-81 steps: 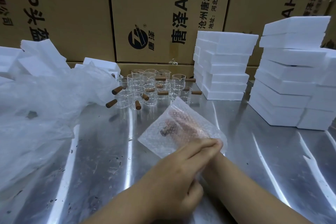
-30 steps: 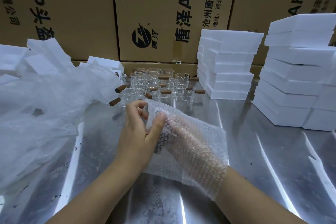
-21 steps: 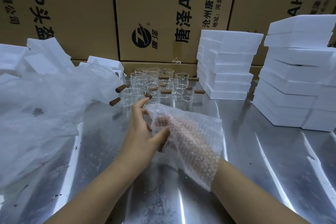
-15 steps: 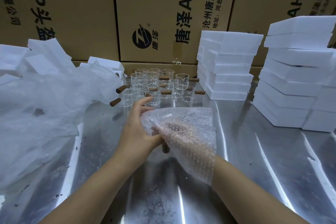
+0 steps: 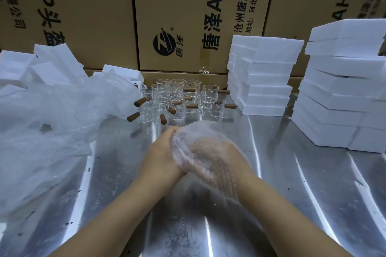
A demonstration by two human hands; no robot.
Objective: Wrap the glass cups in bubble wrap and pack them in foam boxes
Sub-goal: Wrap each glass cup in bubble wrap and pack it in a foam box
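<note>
A bundle of bubble wrap (image 5: 200,135) sits between both hands above the steel table (image 5: 292,183); the cup inside is hidden. My left hand (image 5: 159,152) grips the bundle's left side with curled fingers. My right hand (image 5: 217,156) lies under the wrap, which drapes over it to the wrist, and holds the bundle from the right. Behind them stand several glass cups (image 5: 177,100) with brown wooden handles. White foam boxes are stacked at the back (image 5: 263,75) and at the right (image 5: 342,81).
A heap of clear plastic film (image 5: 54,127) covers the table's left side, with loose foam pieces (image 5: 41,62) behind it. Large cardboard cartons (image 5: 183,16) form a wall along the back.
The loose sheet over my right hand has been gathered into a tight bundle. My left hand moved in from the sheet's edge and closed round the bundle.
</note>
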